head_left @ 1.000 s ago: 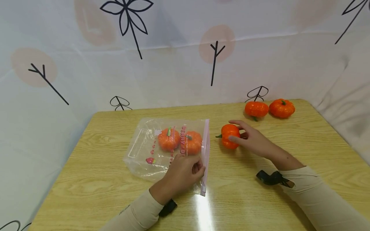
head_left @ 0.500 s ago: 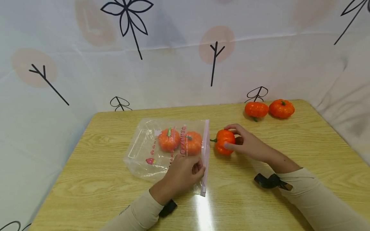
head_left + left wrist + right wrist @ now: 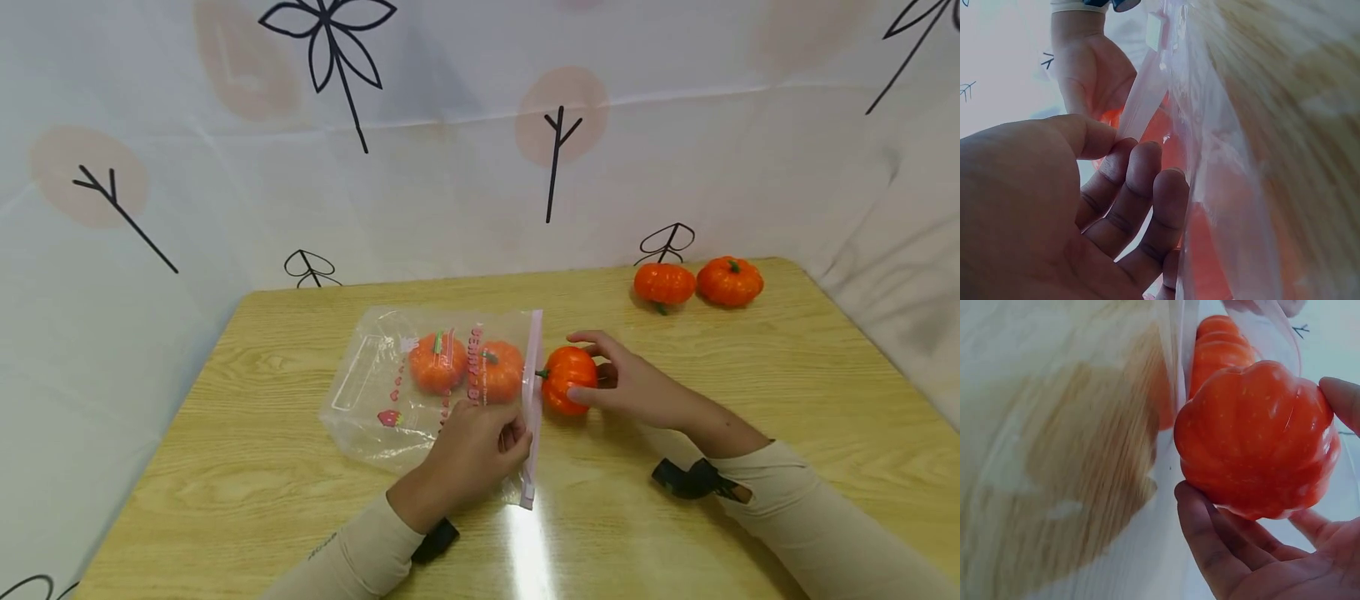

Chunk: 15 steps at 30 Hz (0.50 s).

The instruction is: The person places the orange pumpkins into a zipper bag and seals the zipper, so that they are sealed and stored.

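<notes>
Sliding the pumpkin (image 3: 564, 373) stem first into the bag (image 3: 358, 367) should go best if the left hand (image 3: 476, 446), pinching the rim (image 3: 535, 354), lifts it while the right hand (image 3: 637, 387), gripping the pumpkin just beside that rim, aims low (two others (image 3: 501, 379) lie inside).

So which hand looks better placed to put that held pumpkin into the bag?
Probably the right hand: it grips the pumpkin close to the clear bag, stem toward its pink edge. The left hand is occupied, pinching that edge.
</notes>
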Motion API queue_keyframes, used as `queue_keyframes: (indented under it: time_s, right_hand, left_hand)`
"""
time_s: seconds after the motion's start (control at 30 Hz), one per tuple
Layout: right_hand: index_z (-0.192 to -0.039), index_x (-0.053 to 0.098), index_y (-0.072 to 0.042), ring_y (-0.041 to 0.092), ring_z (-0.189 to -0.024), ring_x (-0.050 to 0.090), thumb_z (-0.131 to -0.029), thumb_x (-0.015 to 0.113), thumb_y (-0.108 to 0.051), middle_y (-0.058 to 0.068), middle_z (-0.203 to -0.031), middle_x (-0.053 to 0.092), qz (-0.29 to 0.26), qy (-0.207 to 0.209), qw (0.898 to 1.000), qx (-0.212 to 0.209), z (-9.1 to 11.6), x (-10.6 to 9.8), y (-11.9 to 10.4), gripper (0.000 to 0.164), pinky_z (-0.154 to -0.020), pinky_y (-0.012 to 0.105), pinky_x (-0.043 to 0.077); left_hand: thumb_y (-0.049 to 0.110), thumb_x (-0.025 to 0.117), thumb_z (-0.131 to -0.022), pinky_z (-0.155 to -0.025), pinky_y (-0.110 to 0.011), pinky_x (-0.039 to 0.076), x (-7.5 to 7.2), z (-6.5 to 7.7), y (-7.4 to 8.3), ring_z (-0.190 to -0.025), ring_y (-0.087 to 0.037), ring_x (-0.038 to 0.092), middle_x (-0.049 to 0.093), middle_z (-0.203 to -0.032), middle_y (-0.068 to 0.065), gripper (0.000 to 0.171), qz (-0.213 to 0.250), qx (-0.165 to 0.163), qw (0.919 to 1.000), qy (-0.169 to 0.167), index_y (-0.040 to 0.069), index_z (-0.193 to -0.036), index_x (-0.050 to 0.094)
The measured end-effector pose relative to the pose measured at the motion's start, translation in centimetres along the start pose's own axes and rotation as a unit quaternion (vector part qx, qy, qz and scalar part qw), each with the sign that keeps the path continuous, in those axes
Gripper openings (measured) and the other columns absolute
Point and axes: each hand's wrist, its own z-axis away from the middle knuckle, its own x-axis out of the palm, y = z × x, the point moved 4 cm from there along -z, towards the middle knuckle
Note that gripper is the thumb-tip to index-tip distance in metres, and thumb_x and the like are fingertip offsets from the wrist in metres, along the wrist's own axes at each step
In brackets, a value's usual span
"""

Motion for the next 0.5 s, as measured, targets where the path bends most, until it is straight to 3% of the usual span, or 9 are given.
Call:
queue_keyframes:
  time_s: [0.23,0.5]
  right_hand:
    - [-0.143,0.038,-0.014,0.029,-0.115,0.062,-0.09,0.075,-0.026,0.018,-0.139,0.045,-0.022,-0.022,0.999,-0.016,0.0,0.9,-0.1,0.066,-0.091,0.028,0.052]
    - [-0.14,0.037,-0.014,0.032,-0.118,0.061,-0.088,0.077,-0.026,0.018,-0.141,0.044,-0.019,-0.019,0.999,-0.026,0.0,1.3,-0.4,0.067,-0.095,0.035,0.052]
  left_hand:
    - [0.027,0.066,-0.092,-0.074,-0.027,0.032,-0.1,0.0,0.0,-0.057,0.004,0.042,0.046,-0.06,0.018,0.02,0.003,0.005,1.0,0.003,0.026,-0.075,0.055]
    - [0.026,0.066,-0.092,-0.075,-0.028,0.032,-0.1,0.0,0.0,-0.057,0.004,0.042,0.046,-0.06,0.018,0.02,0.011,0.003,0.9999,0.005,0.026,-0.075,0.055]
